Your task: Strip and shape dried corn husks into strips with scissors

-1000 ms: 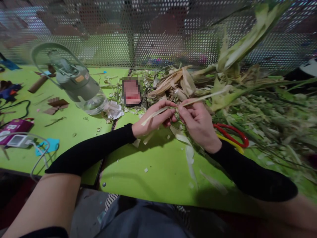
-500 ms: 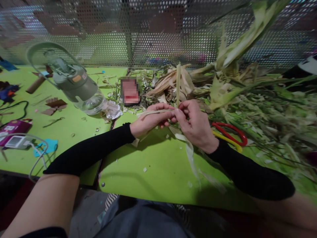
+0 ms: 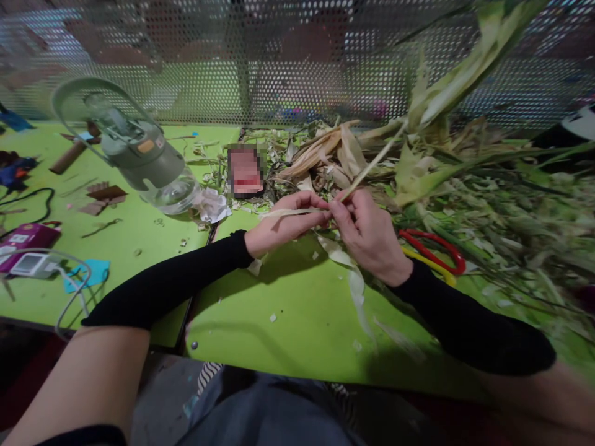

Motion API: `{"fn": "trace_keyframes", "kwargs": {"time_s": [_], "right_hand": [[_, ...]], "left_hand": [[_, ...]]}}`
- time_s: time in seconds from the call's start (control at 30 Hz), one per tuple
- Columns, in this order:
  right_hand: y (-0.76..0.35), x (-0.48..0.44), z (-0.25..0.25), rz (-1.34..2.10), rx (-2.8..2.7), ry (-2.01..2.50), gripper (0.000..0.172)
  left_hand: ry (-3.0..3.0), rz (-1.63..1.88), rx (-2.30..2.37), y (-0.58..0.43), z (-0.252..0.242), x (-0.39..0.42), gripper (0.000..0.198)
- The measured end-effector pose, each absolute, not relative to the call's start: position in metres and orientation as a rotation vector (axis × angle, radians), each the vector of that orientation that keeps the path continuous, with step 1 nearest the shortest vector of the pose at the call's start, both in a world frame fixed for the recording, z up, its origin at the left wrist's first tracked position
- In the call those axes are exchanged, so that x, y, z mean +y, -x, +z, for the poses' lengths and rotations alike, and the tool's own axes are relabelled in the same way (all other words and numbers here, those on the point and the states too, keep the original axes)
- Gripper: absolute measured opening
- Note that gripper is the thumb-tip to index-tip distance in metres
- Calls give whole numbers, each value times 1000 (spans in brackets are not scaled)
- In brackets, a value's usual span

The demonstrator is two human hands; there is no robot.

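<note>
Both hands meet over the front of the green table (image 3: 297, 322), working strips of pale corn husk. Between its thumb and fingers my left hand (image 3: 290, 220) pinches one end of a strip, and a loose husk strip (image 3: 290, 212) lies back across that hand. My right hand (image 3: 367, 232) is closed in a pinch on a long, narrow husk strip (image 3: 372, 166), which sticks out up and to the right. Below the fingers, another curled husk strip (image 3: 356, 285) hangs toward the tabletop. The exact joining point is hidden by the fingertips.
Red-and-yellow-handled scissors (image 3: 434, 254) lie right of my right hand. Heaped husks (image 3: 502, 210) and shreds cover the right side. A green-lidded bottle (image 3: 144, 152), crumpled paper (image 3: 211, 204) and a pixelated phone-shaped object (image 3: 245, 170) stand left. A perforated metal screen (image 3: 195, 68) runs behind.
The long husk strip in my right hand has swung from upright to leaning right. My right hand has turned slightly; my left hand stays nearly in place.
</note>
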State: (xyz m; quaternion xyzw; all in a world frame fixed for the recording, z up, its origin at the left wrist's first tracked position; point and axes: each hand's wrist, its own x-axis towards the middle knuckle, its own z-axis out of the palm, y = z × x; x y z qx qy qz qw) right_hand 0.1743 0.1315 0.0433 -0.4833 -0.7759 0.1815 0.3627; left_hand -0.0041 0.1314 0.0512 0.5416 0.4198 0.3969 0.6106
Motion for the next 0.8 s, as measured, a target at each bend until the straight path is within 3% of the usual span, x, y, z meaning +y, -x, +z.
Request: {"fn": "trace_keyframes", "kwargs": {"time_s": [0.47,0.67,0.8], "right_hand": [[-171,120,52,451,-1973,1152,39],[-176,131,59,632,-1998,1247,32],[-176,134,56,542,-2105,1194,24]], "left_hand": [[-1193,800,951,9,58,132,8],[-1090,903,934,8,55,136,3],[-1235,982,946,12,56,140,9]]}}
